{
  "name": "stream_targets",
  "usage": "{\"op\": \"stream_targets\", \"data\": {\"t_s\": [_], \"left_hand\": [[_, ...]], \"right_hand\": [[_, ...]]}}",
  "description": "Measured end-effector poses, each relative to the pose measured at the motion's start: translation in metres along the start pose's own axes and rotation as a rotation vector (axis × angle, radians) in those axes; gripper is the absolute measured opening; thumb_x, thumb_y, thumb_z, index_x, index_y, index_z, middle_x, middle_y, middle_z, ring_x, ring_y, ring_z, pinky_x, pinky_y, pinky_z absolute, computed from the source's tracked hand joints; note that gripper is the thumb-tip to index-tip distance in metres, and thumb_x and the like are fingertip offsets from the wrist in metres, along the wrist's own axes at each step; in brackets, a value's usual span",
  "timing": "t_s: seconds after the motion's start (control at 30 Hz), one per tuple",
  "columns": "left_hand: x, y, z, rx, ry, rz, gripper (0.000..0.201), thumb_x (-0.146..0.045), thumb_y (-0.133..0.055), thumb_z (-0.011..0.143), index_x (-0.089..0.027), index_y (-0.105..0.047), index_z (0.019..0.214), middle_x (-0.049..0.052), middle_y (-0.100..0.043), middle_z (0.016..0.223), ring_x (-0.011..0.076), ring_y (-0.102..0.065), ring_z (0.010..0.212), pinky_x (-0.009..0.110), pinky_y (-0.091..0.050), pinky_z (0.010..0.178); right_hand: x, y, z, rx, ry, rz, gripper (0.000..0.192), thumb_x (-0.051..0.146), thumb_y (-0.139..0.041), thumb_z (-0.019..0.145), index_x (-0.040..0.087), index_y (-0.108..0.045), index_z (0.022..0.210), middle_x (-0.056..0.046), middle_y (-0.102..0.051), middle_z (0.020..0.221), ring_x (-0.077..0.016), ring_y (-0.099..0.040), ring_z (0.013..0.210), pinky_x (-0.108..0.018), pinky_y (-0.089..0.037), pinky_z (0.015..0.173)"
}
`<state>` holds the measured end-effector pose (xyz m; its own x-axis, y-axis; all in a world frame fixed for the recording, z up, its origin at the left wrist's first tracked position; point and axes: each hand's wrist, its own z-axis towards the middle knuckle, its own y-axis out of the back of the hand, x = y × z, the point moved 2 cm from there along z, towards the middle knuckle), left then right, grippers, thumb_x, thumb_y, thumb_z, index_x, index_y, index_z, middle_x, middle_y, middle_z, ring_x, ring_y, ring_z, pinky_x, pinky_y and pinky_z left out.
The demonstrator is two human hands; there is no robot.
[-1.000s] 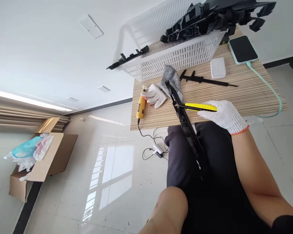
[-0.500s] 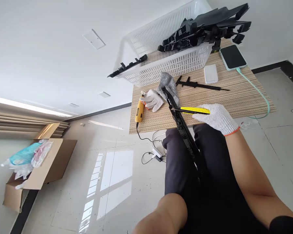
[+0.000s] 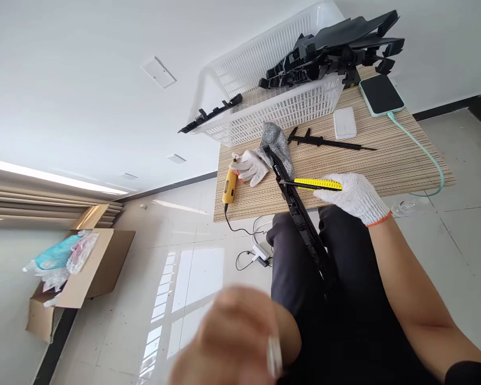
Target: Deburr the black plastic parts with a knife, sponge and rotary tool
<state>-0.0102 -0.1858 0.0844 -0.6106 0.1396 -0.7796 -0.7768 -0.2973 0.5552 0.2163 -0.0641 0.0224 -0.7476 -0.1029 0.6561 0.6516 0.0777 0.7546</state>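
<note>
Left hand (image 3: pixel 232 342) blurred; black strip's (image 3: pixel 300 214) lower end hidden.

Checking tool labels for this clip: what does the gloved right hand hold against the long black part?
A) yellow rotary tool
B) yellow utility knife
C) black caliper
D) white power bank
B: the gloved right hand grips the yellow utility knife, its tip on the long black part; the black caliper, yellow rotary tool and white power bank lie untouched on the table.

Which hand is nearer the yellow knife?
Right. The right hand grips the knife at its handle; the bare left hand is blurred, low in frame, well away.
</note>
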Motion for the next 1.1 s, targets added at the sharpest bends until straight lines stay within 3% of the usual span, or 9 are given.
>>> {"op": "stream_targets", "data": {"t_s": [0.1,0.17,0.33,0.43,0.57,0.7,0.83,0.97,1.1], "left_hand": [[0.028,-0.033,0.044,-0.105,-0.063,-0.133,0.055,-0.057,-0.05,0.093,-0.06,-0.026,0.143,-0.002,-0.054,0.142,0.0248,-0.063,0.115,0.047,-0.059,0.082],[0.051,-0.062,0.067,-0.029,-0.026,-0.261,0.065,-0.053,-0.064,0.09,-0.039,-0.031,0.144,0.009,-0.045,0.15,0.0247,-0.059,0.124,0.045,-0.054,0.1],[0.089,-0.1,0.09,0.184,0.127,-0.233,0.067,-0.051,-0.075,0.085,-0.025,-0.045,0.138,0.011,-0.067,0.122,0.0209,-0.065,0.102,0.038,-0.051,0.094],[0.091,-0.102,0.091,0.216,0.09,-0.251,0.06,-0.054,-0.067,0.091,-0.025,-0.049,0.14,0.006,-0.071,0.103,0.0176,-0.065,0.087,0.032,-0.049,0.082],[0.089,-0.102,0.087,0.2,0.024,-0.14,0.057,-0.053,-0.054,0.098,-0.024,-0.046,0.147,0.007,-0.071,0.107,0.0165,-0.061,0.079,0.03,-0.044,0.073],[0.087,-0.101,0.081,0.206,-0.019,-0.004,0.056,-0.053,-0.046,0.102,-0.023,-0.045,0.149,0.008,-0.071,0.107,0.0193,-0.063,0.082,0.032,-0.044,0.073],[0.087,-0.1,0.08,0.234,-0.047,0.022,0.057,-0.054,-0.042,0.102,-0.025,-0.043,0.151,0.007,-0.071,0.106,0.0213,-0.064,0.086,0.033,-0.045,0.076],[0.091,-0.099,0.079,0.224,-0.054,0.01,0.059,-0.056,-0.042,0.102,-0.025,-0.044,0.152,0.008,-0.071,0.106,0.0221,-0.064,0.088,0.033,-0.045,0.078],[0.095,-0.095,0.078,0.223,-0.049,-0.023,0.06,-0.057,-0.042,0.102,-0.026,-0.041,0.153,0.006,-0.071,0.1,0.0202,-0.064,0.082,0.032,-0.044,0.076]], "right_hand": [[-0.001,-0.001,0.001,-0.02,0.01,-0.009,0.035,0.057,-0.066,0.086,0.028,-0.078,0.103,-0.003,-0.077,0.082,-0.0233,-0.07,0.074,-0.031,-0.045,0.061],[-0.002,-0.001,0.001,-0.03,0.023,-0.015,0.034,0.056,-0.066,0.086,0.03,-0.078,0.105,-0.004,-0.078,0.084,-0.0245,-0.071,0.077,-0.032,-0.046,0.062],[-0.003,-0.003,0.001,-0.034,0.03,-0.012,0.037,0.055,-0.06,0.09,0.026,-0.078,0.108,-0.006,-0.079,0.093,-0.0287,-0.073,0.085,-0.036,-0.05,0.068],[-0.004,-0.002,0.001,-0.07,0.031,-0.007,0.037,0.057,-0.062,0.089,0.028,-0.078,0.107,-0.006,-0.079,0.093,-0.0297,-0.073,0.087,-0.036,-0.051,0.069],[-0.005,-0.001,0.0,0.016,0.061,0.046,0.036,0.057,-0.063,0.089,0.03,-0.077,0.108,-0.004,-0.079,0.093,-0.0288,-0.074,0.086,-0.037,-0.051,0.071],[-0.01,0.002,-0.002,-0.129,-0.002,0.065,0.039,0.058,-0.063,0.09,0.031,-0.076,0.115,-0.006,-0.079,0.102,-0.0323,-0.073,0.095,-0.04,-0.052,0.076],[-0.011,0.0,-0.002,-0.051,0.066,0.07,0.037,0.057,-0.065,0.088,0.031,-0.076,0.113,-0.005,-0.079,0.1,-0.032,-0.073,0.095,-0.04,-0.052,0.076],[-0.012,0.003,-0.003,-0.179,-0.028,0.024,0.039,0.059,-0.062,0.09,0.031,-0.075,0.115,-0.006,-0.079,0.099,-0.0335,-0.072,0.099,-0.04,-0.053,0.075],[-0.011,0.005,-0.003,-0.088,0.007,0.046,0.035,0.056,-0.066,0.089,0.03,-0.076,0.111,-0.006,-0.079,0.101,-0.0338,-0.073,0.098,-0.042,-0.054,0.077]]}}
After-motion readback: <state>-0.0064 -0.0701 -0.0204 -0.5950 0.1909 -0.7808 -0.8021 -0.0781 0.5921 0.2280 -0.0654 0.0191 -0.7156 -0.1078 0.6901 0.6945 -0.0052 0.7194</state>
